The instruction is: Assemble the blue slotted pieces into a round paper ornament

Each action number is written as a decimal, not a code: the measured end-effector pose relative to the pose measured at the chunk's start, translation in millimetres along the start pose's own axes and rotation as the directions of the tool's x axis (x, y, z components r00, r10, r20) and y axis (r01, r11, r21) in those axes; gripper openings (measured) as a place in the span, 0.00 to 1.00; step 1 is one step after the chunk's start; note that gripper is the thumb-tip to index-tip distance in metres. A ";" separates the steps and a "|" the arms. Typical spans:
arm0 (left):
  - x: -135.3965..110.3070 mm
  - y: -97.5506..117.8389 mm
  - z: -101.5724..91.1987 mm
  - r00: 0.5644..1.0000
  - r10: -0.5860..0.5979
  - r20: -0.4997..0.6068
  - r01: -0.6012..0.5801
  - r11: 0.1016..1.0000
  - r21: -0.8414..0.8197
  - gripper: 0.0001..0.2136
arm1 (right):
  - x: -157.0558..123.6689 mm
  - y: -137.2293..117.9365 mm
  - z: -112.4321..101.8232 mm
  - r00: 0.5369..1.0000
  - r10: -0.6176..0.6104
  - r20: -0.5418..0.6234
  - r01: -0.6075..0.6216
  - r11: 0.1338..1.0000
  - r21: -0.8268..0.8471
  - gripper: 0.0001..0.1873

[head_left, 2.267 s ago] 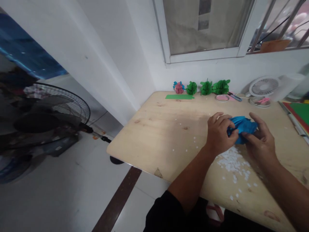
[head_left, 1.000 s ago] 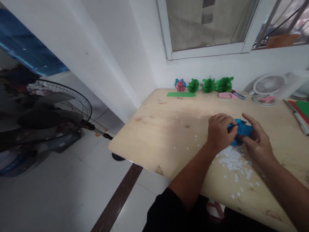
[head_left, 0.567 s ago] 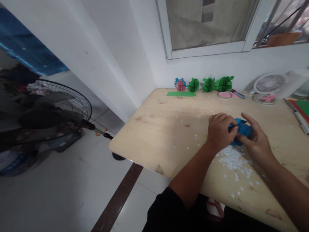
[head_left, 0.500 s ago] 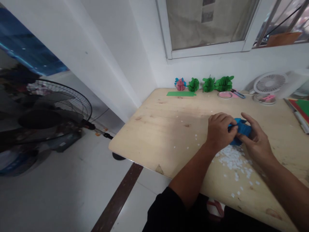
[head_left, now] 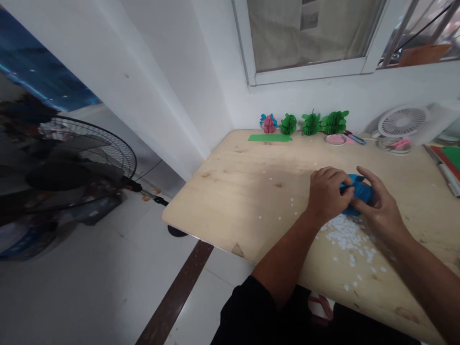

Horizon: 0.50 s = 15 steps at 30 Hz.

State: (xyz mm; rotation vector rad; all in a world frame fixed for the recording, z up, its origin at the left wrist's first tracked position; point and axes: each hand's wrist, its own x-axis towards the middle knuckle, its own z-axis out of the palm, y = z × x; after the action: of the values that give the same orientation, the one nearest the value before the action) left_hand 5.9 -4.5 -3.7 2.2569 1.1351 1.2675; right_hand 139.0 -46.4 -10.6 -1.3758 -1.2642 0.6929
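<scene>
Between my two hands is a blue folded-paper figure point(head_left: 362, 192), held just above the right part of the wooden table point(head_left: 223, 191). My left hand point(head_left: 327, 194) pinches its left side with thumb and fingers. Around its right side curls my right hand point(head_left: 384, 208), its thumb on the near face and a forefinger raised along the far edge. Parts of the figure are hidden behind my fingers. Right below lies a scattered heap of small white paper bits point(head_left: 347, 235).
Along the wall stand several green paper figures point(head_left: 311, 123) and a pink-and-blue one point(head_left: 268, 123). A green strip point(head_left: 269, 138), a tape roll point(head_left: 335, 139), a cutter point(head_left: 355, 138) and a small white fan point(head_left: 402, 122) lie near them. A black floor fan point(head_left: 89, 158) stands left.
The blue paper figure has turned slightly between my hands, and my right fingers have shifted a little to the left. The rest of the table stays as it was.
</scene>
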 end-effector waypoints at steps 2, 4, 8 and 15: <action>0.1 -0.3 0.4 1.000 -0.005 0.004 0.005 1.000 -0.006 0.03 | 0.2 2.7 -0.4 1.000 0.000 0.013 0.000 1.000 -0.017 0.42; 0.2 -0.4 0.4 1.000 -0.001 0.000 0.001 1.000 -0.012 0.03 | 0.6 5.2 -0.9 1.000 -0.002 0.023 0.003 0.999 -0.035 0.42; 1.3 -0.8 -1.5 1.000 0.018 -0.009 -0.019 1.000 -0.023 0.03 | 1.5 4.3 -1.0 0.999 -0.031 0.043 0.031 1.000 -0.001 0.41; 3.2 -1.8 -5.5 0.998 0.057 0.001 -0.057 0.998 -0.018 0.02 | 0.7 -1.5 -1.6 0.998 -0.047 0.051 0.038 0.987 0.159 0.40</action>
State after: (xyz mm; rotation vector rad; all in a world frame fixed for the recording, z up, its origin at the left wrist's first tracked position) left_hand 1.4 -1.5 0.1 2.2919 1.0610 1.2919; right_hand 140.2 -46.6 -8.6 -1.2048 -1.2502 0.7883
